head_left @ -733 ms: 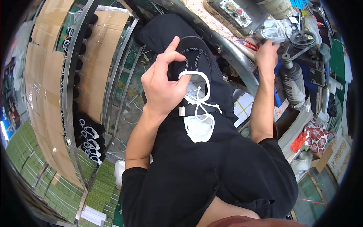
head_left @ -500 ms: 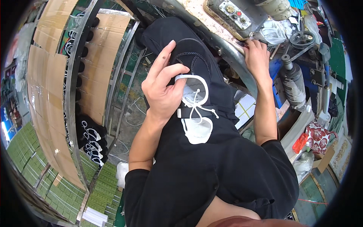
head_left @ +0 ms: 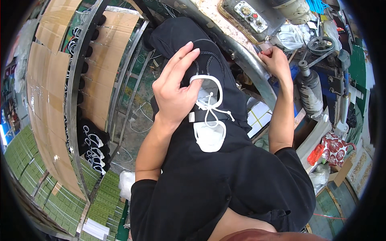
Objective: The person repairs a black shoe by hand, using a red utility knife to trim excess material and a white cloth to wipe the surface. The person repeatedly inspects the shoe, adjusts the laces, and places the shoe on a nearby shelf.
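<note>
On my lap lies a black shoe upper (head_left: 206, 60) with pale stitching at the toe end. Its opening has a white rim and grey-white lining, and a thin white lace (head_left: 210, 107) is tied in a bow below it. My left hand (head_left: 173, 88) rests at the upper's left side, thumb at the opening's rim, other fingers stretched along the black part. At the worktable's edge, below a control box, my right hand (head_left: 276, 64) is closed, thumb and fingertips together. A small pale bit shows by those fingertips; I cannot make out what it is.
A metal rack (head_left: 76, 96) with cardboard sheets (head_left: 48, 108) stands at the left, with black shoe uppers with white laces (head_left: 94, 148) hanging from it. The control box (head_left: 250, 16) sits on the worktable (head_left: 225, 30). Machinery with a handwheel (head_left: 321, 43) stands at the right.
My left fingers have straightened from a bent pose over the upper. My right hand has lifted slightly from the table's edge, its spread fingers now drawn together.
</note>
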